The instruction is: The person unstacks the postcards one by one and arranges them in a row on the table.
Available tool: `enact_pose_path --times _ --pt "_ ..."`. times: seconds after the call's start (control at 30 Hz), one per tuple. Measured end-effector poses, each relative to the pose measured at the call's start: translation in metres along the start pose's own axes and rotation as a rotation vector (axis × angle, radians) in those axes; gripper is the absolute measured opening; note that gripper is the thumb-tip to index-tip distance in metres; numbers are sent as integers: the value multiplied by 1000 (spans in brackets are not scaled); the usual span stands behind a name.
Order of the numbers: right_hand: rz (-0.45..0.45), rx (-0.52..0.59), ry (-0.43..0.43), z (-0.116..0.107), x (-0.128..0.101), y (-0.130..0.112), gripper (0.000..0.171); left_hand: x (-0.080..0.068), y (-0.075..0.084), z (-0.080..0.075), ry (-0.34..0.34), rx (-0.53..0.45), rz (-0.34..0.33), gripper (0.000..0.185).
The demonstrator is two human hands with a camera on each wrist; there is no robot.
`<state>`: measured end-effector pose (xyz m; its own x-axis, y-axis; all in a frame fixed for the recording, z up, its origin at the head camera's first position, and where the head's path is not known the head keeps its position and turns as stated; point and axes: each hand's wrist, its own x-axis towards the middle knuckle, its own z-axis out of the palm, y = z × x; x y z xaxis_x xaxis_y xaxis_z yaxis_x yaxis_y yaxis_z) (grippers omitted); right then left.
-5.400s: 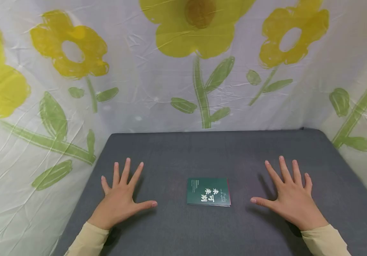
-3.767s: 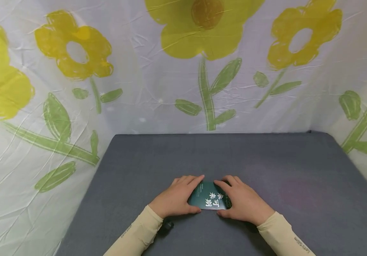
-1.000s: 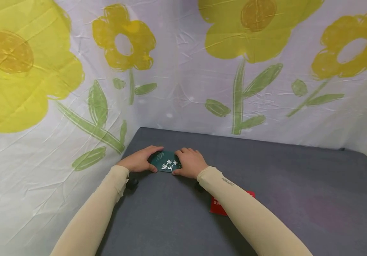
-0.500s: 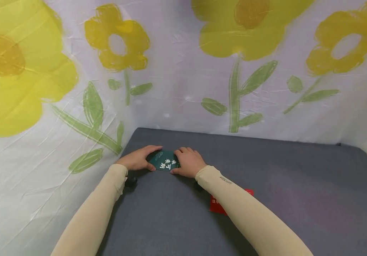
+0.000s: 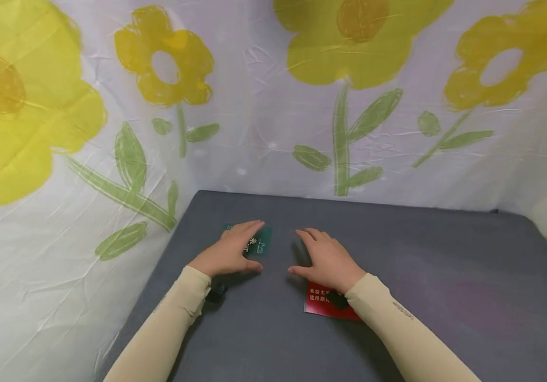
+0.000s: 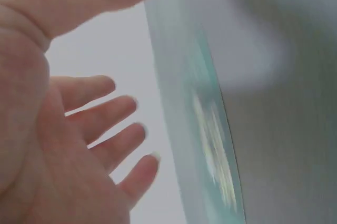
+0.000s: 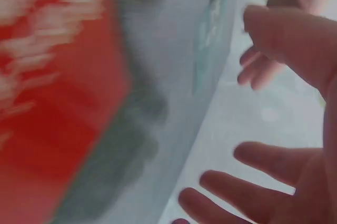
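A dark green card (image 5: 262,241) with white characters lies flat near the table's back left corner, partly hidden behind my left hand (image 5: 232,252). That hand is held above the table with fingers extended and thumb spread, holding nothing. In the left wrist view the green card (image 6: 216,139) lies beyond the thumb, apart from it. To the right, my right hand (image 5: 331,261) hovers with fingers loosely bent and thumb apart, its palm empty. Below its wrist rests a red card (image 5: 318,307) with white characters, partly covered by the sleeve. The red card (image 7: 58,108) looks blurred in the right wrist view.
The grey table (image 5: 421,254) runs back to a white curtain (image 5: 254,132) printed with yellow flowers, which also hangs along the left side. A small black device (image 5: 217,293) sits under the left wrist.
Both hands have let go of the green card and drawn back rightward and nearer. The green card stays at the back left. More of the red card shows.
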<state>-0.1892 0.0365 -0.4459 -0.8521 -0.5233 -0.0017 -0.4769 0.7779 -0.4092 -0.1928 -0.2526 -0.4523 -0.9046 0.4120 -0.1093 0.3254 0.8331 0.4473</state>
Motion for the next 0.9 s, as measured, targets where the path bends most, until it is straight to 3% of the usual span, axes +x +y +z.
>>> enact_pose_path --times 0.17,0.3,0.5,0.67,0.9 --pt "17 12 -24 0 -43 24 98 7 67 29 -127 -29 147 109" --pt "7 26 -11 -2 -73 38 101 10 95 49 -172 13 194 110" --pt "-4 40 -31 -2 -100 49 106 9 107 66 -155 88 206 108" --pt "-8 19 -26 -1 -107 55 99 11 111 71 -114 121 227 103" --pt "-17 6 -4 -1 -111 61 90 15 116 75 -118 117 252 99"
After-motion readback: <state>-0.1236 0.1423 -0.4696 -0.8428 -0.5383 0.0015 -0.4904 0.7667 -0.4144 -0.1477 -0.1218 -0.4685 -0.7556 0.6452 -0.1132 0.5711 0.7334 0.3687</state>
